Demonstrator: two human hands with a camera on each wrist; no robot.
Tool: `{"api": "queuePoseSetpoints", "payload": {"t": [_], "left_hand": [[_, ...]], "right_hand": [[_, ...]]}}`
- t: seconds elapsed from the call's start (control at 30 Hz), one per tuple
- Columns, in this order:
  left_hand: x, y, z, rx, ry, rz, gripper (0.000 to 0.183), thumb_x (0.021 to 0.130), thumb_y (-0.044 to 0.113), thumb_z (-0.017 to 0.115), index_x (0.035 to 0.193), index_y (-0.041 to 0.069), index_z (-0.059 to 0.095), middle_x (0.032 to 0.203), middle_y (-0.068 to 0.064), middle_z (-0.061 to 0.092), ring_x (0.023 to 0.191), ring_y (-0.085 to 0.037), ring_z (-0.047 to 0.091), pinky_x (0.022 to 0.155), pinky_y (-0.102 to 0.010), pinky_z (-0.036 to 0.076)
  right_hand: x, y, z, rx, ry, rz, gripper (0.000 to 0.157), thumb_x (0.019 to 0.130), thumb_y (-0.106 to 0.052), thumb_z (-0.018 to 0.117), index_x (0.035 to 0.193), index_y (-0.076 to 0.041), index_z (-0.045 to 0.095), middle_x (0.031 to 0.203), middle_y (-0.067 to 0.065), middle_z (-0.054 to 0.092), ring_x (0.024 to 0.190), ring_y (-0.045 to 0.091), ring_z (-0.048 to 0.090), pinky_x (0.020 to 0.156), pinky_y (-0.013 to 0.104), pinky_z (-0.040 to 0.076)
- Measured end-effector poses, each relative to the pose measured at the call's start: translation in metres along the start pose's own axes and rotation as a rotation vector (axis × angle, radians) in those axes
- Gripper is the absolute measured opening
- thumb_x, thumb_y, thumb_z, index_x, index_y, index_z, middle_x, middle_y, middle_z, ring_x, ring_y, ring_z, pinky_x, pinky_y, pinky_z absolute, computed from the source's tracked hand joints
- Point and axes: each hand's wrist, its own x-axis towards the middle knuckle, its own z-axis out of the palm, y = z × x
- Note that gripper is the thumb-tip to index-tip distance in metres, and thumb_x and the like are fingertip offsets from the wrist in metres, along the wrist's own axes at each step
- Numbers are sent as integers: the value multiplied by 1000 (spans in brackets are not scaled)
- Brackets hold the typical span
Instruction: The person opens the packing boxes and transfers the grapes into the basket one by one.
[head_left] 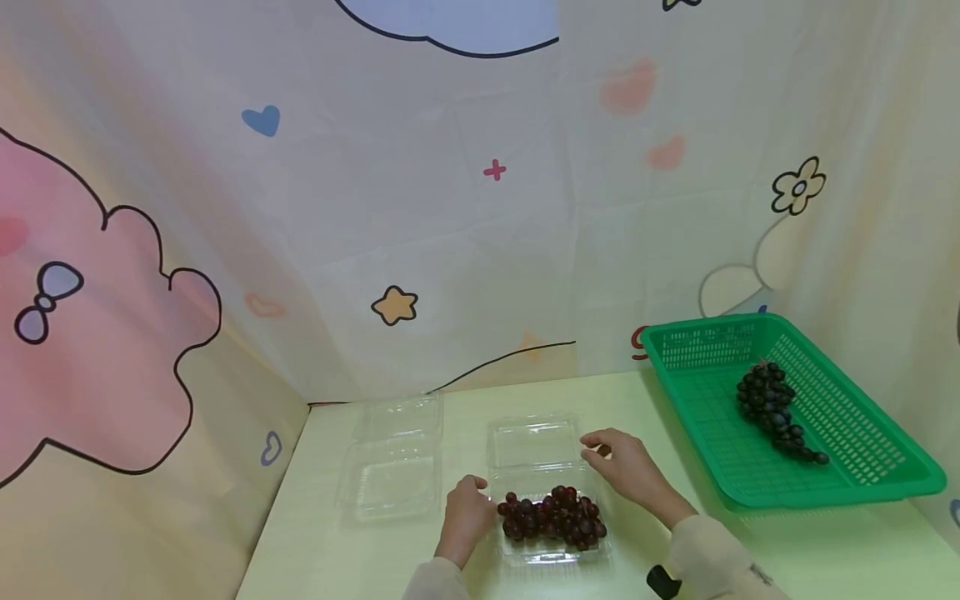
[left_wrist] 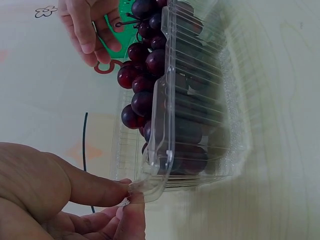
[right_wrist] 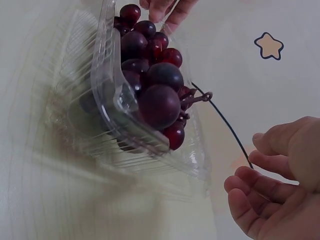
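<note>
A clear plastic clamshell box (head_left: 551, 557) holds a bunch of dark red grapes (head_left: 553, 518), with its lid (head_left: 534, 442) laid back behind it. At the box's left side is my left hand (head_left: 467, 518); in the left wrist view its thumb and finger pinch a corner of the box rim (left_wrist: 147, 186). My right hand (head_left: 624, 468) hovers by the right edge of the lid. Its fingers (right_wrist: 257, 192) are loosely bent, with nothing held between them in the right wrist view. Some grapes stand above the rim, and a stem pokes out.
A second clear clamshell box (head_left: 393, 492) lies unfolded on the table to the left. On the right stands a green plastic basket (head_left: 705, 417) with a bunch of black grapes (head_left: 772, 408) in it. A printed curtain (head_left: 450, 233) hangs behind the table (head_left: 300, 533).
</note>
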Motion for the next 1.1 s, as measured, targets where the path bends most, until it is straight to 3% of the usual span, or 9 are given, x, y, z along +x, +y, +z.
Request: {"api": "queuePoseSetpoints", "payload": {"t": [0.33,0.6,0.87,1.1], "left_hand": [[-1,1,-1,-5,-7,-15,26,81,-10,62,107,-10,63,99,-24,68,79,-30,60,67,-40,53],[0,2,0,-3,-15,-37,25,82,-10,63,107,-10,63,98,-23,68,77,-28,58,65,-39,52],[1,1,0,-5,-25,-61,27,81,-11,63,108,-9,63,97,-21,68,76,-27,57,64,-37,51],[1,2,-1,-10,-24,-57,28,80,-11,63,108,-9,63,96,-20,68,77,-27,58,65,-38,51]], "right_hand": [[-12,-9,-4,0,-73,-62,20,97,-6,70,115,1,72,113,14,71,93,22,64,71,30,54],[-23,-14,-8,-19,-124,-150,19,96,-6,71,114,0,73,113,12,71,95,25,65,71,28,55],[-29,-14,-9,-21,-145,-202,19,95,-4,72,113,-2,73,113,11,72,95,30,66,70,28,55],[-32,-15,-11,-12,-220,-222,20,95,-3,71,114,-3,73,114,12,72,96,29,66,73,30,56]]}}
